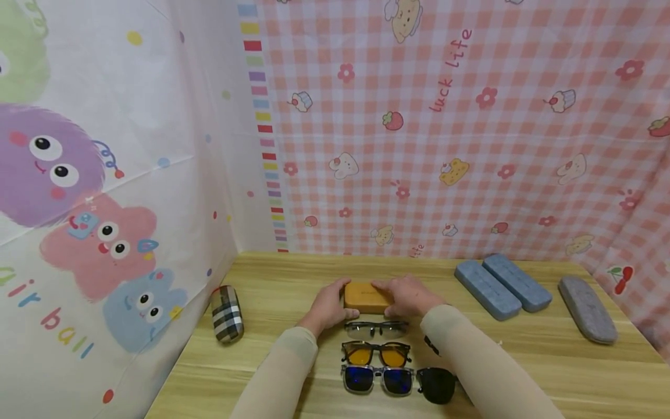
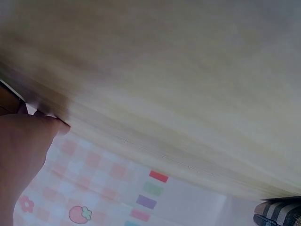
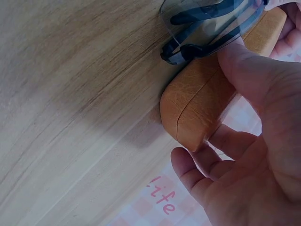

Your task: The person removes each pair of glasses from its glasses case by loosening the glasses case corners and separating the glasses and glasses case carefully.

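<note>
Both hands hold a closed tan glasses case (image 1: 368, 299) lying on the wooden table. My left hand (image 1: 328, 305) grips its left end, thumb at the front edge and fingers behind. At its right end is my right hand (image 1: 410, 295); the right wrist view shows that thumb across the tan case's (image 3: 197, 101) seamed side and fingers on the far side. Just in front of the case lies a pair of clear glasses (image 1: 392, 330), with folded temples in the right wrist view. Below them are orange-lensed glasses (image 1: 395, 355) and blue-lensed sunglasses (image 1: 358, 379).
Dark sunglasses (image 1: 437, 385) lie partly under the right sleeve, and another dark piece (image 1: 431, 344) peeks out beside it. A plaid case (image 1: 227, 314) stands at left. Two blue cases (image 1: 488, 290) and a grey case (image 1: 587, 309) lie at right. Patterned cloth hangs behind.
</note>
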`<state>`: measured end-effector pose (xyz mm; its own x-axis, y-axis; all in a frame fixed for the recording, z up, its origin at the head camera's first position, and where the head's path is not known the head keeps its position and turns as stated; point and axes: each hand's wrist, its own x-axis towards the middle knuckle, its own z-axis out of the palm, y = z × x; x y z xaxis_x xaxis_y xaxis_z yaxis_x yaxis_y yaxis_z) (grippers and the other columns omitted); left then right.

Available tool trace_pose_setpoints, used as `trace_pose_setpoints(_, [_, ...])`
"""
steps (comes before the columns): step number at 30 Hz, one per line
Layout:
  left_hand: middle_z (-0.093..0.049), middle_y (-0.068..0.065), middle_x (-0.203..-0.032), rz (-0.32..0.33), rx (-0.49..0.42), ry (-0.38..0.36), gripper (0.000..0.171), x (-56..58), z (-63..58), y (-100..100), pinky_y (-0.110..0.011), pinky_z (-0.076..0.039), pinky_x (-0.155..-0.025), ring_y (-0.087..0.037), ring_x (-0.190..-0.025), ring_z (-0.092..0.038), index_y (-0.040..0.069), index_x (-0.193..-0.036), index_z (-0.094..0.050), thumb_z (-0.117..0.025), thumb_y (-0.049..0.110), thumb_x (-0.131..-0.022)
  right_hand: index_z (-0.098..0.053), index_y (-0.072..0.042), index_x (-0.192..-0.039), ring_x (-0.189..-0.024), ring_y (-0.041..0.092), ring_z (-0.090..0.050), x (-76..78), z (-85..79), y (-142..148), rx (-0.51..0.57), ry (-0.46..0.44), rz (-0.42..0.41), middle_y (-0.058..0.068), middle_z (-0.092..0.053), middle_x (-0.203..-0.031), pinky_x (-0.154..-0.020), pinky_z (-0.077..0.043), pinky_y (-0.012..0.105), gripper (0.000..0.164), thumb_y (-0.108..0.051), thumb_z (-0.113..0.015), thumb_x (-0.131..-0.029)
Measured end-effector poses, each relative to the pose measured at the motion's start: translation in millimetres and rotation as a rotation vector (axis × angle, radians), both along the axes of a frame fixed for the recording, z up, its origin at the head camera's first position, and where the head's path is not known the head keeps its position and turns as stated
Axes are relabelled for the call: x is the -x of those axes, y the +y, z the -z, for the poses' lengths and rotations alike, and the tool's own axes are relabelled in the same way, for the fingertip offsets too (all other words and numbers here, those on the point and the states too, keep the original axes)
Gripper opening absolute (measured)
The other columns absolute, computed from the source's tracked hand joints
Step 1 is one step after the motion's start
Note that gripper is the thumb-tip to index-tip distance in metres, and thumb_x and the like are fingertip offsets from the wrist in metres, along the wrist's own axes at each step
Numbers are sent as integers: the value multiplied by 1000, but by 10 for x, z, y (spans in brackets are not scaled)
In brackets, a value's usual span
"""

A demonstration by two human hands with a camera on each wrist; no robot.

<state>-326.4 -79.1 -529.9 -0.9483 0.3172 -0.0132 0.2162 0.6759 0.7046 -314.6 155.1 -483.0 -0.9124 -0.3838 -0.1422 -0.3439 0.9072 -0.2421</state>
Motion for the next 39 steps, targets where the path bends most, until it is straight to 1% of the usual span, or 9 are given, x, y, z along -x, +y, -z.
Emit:
trace_pose_setpoints(8, [-56, -19, -159, 0, -16, -5, 89, -17, 3, -7, -53, -44, -124, -37, -145, -56, 6, -161, -46, -92, 19, -86, -50, -19, -161, -132, 38, -63, 5, 29, 6, 25, -1, 29, 15, -64, -151, -114, -51, 55, 84, -28, -91, -88])
trace_pose_setpoints(11, [-55, -19, -160, 6, -20, -22, 88, -46, -5, -35, -53, -43, -125, -37, -147, -54, 7, -161, -45, -91, 19, -88, -51, -14, -160, -133, 36, -63, 8, 43, 18, 26, -7, 48, 16, -64, -151, -115, -51, 53, 85, -30, -91, -87])
trace_pose_setpoints(16, [-58, -18, -158, 8, -53, -53, 81, -97, -57, -134, -55, -40, -126, -37, -149, -52, 6, -161, -44, -85, 22, -94, -51, -10, -159, -130, 34, -64, -4, 70, 47, 45, -4, 65, 16, -65, -149, -113, -53, 52, 86, -32, -92, -86])
trace_pose_setpoints(19, [-60, -17, -155, 9, -54, -49, 76, -121, -95, -206, -56, -39, -127, -38, -148, -52, 5, -161, -45, -82, 27, -97, -53, -7, -157, -126, 34, -65, -19, 76, 68, 58, 7, 64, 17, -66, -146, -112, -53, 52, 85, -34, -91, -86])
trace_pose_setpoints(22, [-63, -17, -152, 15, -31, -40, 74, -141, -127, -285, -56, -40, -126, -39, -146, -55, 6, -160, -46, -80, 30, -99, -55, -3, -154, -117, 31, -68, -45, 70, 114, 60, 27, 59, 18, -70, -137, -107, -56, 51, 84, -34, -91, -85])
trace_pose_setpoints(26, [-66, -16, -148, 26, 1, -19, 71, -158, -178, -393, -56, -43, -124, -38, -141, -59, 6, -158, -48, -79, 30, -99, -58, 1, -148, -109, 31, -69, -104, 41, 271, 33, 91, 59, 19, -73, -129, -99, -58, 51, 81, -36, -91, -84])
trace_pose_setpoints(32, [-67, -18, -146, 40, 31, 31, 66, -202, -227, -538, -56, -47, -120, -39, -137, -61, 3, -156, -50, -77, 28, -101, -59, 5, -145, -120, 45, -67, -275, -48, 657, 15, 189, 103, 28, -68, -135, -103, -56, 60, 79, -38, -88, -85])
trace_pose_setpoints(36, [-67, -19, -144, 46, 37, 49, 63, -290, -247, -629, -58, -49, -118, -41, -135, -62, 2, -154, -52, -76, 26, -101, -60, 6, -143, -121, 49, -65, -475, -97, 963, 35, 296, 151, 30, -67, -134, -102, -55, 63, 78, -40, -88, -86])
trace_pose_setpoints(39, [-67, -18, -146, 45, 62, 64, 63, -366, -264, -691, -57, -50, -117, -41, -135, -63, 4, -155, -52, -76, 27, -101, -58, 7, -145, -120, 51, -63, -655, -138, 1228, 68, 357, 217, 33, -65, -134, -97, -55, 65, 81, -41, -88, -86])
